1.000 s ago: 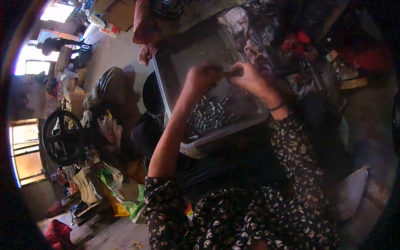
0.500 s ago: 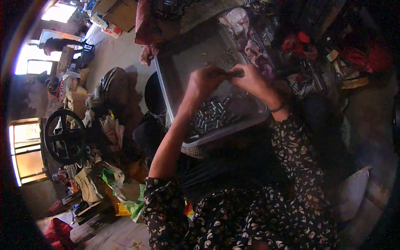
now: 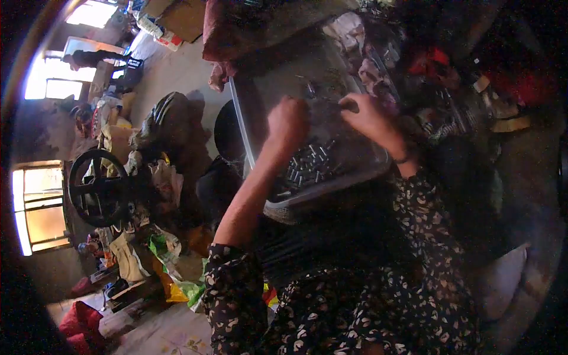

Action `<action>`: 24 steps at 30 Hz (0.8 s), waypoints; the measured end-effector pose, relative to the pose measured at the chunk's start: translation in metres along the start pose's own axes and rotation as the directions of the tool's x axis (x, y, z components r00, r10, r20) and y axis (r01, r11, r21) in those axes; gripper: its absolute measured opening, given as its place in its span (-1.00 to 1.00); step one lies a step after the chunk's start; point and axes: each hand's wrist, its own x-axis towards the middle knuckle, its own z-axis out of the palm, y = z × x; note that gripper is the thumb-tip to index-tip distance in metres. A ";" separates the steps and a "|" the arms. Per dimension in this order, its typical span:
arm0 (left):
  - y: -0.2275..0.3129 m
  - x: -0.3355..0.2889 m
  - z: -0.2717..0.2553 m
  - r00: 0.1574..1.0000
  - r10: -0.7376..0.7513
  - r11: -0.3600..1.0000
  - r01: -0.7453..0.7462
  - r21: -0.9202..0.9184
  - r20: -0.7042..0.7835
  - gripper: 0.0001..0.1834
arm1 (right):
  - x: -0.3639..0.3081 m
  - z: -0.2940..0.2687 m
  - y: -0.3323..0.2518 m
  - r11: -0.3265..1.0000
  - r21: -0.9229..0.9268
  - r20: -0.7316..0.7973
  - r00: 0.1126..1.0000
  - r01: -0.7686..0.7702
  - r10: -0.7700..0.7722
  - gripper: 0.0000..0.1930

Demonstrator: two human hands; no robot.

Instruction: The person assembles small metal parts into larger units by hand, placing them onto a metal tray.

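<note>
Beyond the dark patterned sleeves [image 3: 236, 296], short metal pieces [image 3: 313, 160] lay scattered in the near part of a translucent tray [image 3: 244, 127]. Over it the two hands stood apart: the left hand [image 3: 289, 118] was curled, though I could not tell whether it held anything, while the right hand [image 3: 365, 118] had thumb and forefinger curved and parted. Farther off, at left, were a black wheel [image 3: 75, 188] and a bright window [image 3: 46, 204].

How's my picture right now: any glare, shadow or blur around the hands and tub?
Head view: upper-left windows blown out to white; head view: tub interior dim, metal pieces showing as small pale glints; head view: left hand looks soft, its fingertips lost in shadow; head view: picture grainy, rim falling to black with fisheye bending.
</note>
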 end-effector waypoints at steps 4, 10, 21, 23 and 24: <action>0.002 -0.023 -0.003 0.996 -0.053 0.909 0.020 0.417 0.066 -0.72 | 0.001 0.032 0.019 0.977 0.042 -0.155 0.967 0.211 -0.202 -0.80; -0.015 -0.040 0.058 0.998 -0.003 0.847 0.039 0.530 -0.070 -0.49 | -0.012 0.021 -0.003 0.988 0.144 0.035 0.998 0.054 -0.059 -0.76; 0.011 -0.022 0.014 0.978 -0.187 0.970 0.169 0.177 0.091 -0.75 | -0.004 0.012 -0.003 0.991 0.126 0.085 0.995 0.042 -0.052 -0.79; 0.012 -0.021 0.007 0.989 -0.130 0.990 0.124 0.068 0.077 -0.82 | -0.002 0.018 0.017 0.984 0.114 -0.034 0.990 0.138 -0.135 -0.81; 0.009 -0.021 0.005 0.989 -0.131 0.990 0.126 0.070 0.074 -0.82 | -0.001 0.020 0.020 0.983 0.114 -0.035 0.990 0.142 -0.139 -0.81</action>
